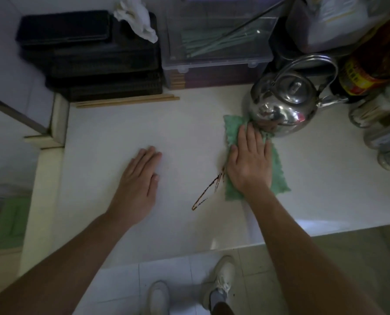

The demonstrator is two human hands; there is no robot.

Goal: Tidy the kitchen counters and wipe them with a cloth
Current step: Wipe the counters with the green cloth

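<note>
With the right grip (249, 162) laid flat, fingers straight and close together, presses the green cloth (279, 178) down onto the white table (166, 133). Reaches with the fingertips to the foot of the steel kettle (282, 105), where the cloth's far end touches the kettle's base. Rests the left grip (137, 185) palm down on bare table well to the left, fingers straight and together, holding nothing. Has, just left of the cloth, a thin dark streak (208, 189) running from the cloth's edge toward the near side of the table. Faces, along the back, a stack of black trays (94, 60) with a crumpled white rag (137, 17) on top, a clear plastic box (216, 42) beside the stack, and wooden chopsticks (128, 101) lying in front of the trays. Has bottles (371, 69) and jars (384, 123) crowded at the far right, beyond the kettle's spout. Stands at the near edge in pale shoes (221, 283) on a tiled floor (121, 283).
</note>
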